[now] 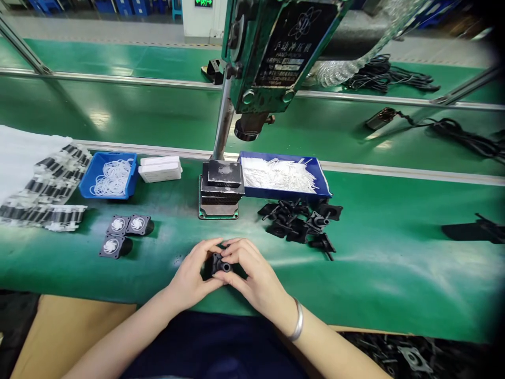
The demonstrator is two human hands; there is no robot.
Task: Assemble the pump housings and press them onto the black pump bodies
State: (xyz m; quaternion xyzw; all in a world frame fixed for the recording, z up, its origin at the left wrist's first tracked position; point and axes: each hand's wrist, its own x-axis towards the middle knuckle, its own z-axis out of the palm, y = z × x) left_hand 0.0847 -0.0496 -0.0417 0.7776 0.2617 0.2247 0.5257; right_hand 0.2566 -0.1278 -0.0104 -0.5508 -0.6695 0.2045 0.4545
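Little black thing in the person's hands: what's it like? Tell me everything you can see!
The black part looks like plastic: a flattish body with a short round tube whose open end points toward the camera. The fingers of the left hand and right hand hold it from both sides, over the green table. Fingers hide some of it; I can't tell if it touches the table.

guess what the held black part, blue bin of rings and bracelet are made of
Black part: probably plastic, dull-finished, from its even black; metal is possible. Blue bin: likely smooth plastic, from its uniform colour. Bracelet: apparently polished metal, silvery and gleaming.
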